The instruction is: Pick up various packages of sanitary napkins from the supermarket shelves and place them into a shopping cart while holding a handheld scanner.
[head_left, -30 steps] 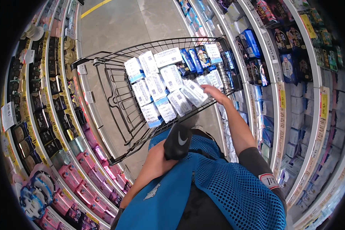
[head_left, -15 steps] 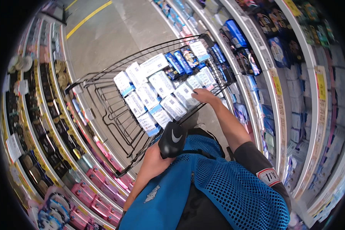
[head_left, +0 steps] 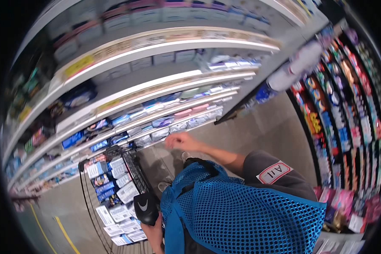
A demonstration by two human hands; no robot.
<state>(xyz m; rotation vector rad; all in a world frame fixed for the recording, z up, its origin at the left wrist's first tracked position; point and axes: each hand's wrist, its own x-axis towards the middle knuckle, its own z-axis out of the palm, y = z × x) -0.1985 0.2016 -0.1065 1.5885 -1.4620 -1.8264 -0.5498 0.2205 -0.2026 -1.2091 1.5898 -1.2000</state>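
My left hand (head_left: 153,232) is at the near end of the wire shopping cart (head_left: 140,175), closed against a black rounded thing with a white mark (head_left: 145,209). That thing covers most of its fingers, and its exact kind does not show. White printed packs (head_left: 127,192) and several dark blue packs (head_left: 106,187) fill the cart. My right hand (head_left: 181,141) reaches out over the floor, slightly blurred, with its fingers loosely apart and holding nothing. It hangs in front of the lower shelves, apart from the packs on them.
Long shelves (head_left: 169,44) of packaged goods run across the far side, ending at a grey upright panel (head_left: 258,78). At the right, beyond the floor (head_left: 269,125), stands a rack of colourful packs (head_left: 340,122). Yellow lines (head_left: 66,233) mark the floor at lower left.
My view has swung right, so the cart now lies at lower left and the shelves ahead. My right hand has left the packs in the cart. My left hand stays at the black thing.
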